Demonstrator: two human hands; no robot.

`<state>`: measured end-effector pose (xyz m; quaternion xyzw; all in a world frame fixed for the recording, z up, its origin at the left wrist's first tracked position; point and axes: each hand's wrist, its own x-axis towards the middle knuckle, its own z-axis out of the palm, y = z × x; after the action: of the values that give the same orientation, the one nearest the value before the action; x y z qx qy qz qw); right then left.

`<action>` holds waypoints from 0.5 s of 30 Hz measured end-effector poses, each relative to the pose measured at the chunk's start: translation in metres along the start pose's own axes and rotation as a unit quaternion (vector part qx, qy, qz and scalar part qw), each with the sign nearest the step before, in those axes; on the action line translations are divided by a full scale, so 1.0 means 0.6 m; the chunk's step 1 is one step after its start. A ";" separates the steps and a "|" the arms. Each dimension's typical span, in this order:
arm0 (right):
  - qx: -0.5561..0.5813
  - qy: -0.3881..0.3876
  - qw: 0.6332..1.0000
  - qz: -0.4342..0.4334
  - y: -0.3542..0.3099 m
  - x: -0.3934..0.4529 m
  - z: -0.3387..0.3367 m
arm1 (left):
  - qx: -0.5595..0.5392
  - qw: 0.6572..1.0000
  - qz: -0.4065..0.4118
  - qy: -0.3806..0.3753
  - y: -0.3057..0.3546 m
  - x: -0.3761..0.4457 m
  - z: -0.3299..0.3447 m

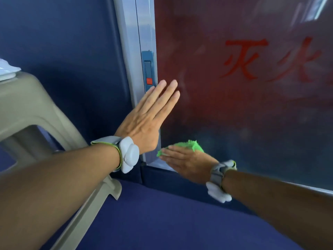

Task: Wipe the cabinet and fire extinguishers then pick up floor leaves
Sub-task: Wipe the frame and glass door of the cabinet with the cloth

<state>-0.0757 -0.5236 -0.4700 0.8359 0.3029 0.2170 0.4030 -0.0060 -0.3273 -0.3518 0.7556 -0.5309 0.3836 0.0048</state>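
The fire extinguisher cabinet (144, 24) has a silver frame and a glass door (252, 114) with red characters; red shapes show dimly behind the glass. My left hand (147, 116) lies flat with straight fingers against the door's left edge, just below the blue latch (148, 69) with its red button. My right hand (185, 159) presses a green cloth (192, 145) flat against the lower left corner of the glass. The extinguishers themselves are blurred behind the glass.
A beige plastic stool (27, 109) stands at the left, with something white (7, 69) on top. The wall (63, 42) and the floor (162, 222) are dark blue. No leaves are in view.
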 end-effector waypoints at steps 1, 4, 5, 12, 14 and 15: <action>0.017 0.040 0.999 0.011 0.025 0.006 -0.016 | -0.010 1.000 -0.014 0.008 -0.001 0.006 -0.003; 0.057 0.174 0.980 0.081 0.122 0.022 -0.080 | -0.044 0.997 -0.059 0.035 -0.002 0.020 -0.006; 0.061 0.212 0.968 0.122 0.147 0.026 -0.100 | -0.055 0.995 -0.067 0.044 -0.003 0.023 -0.004; 0.080 0.197 0.959 0.187 0.015 0.008 -0.007 | -0.032 0.997 -0.063 0.025 0.007 0.027 0.006; 0.074 0.122 0.984 0.107 -0.035 -0.027 0.028 | -0.008 1.000 -0.016 0.012 0.008 0.027 0.004; 0.072 0.091 0.990 0.077 -0.045 -0.042 0.034 | 0.005 1.000 0.021 0.007 0.007 0.027 0.002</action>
<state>-0.0907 -0.5387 -0.5066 0.8604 0.2879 0.3006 0.2943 -0.0065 -0.3425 -0.3448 0.7419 -0.5444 0.3914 -0.0036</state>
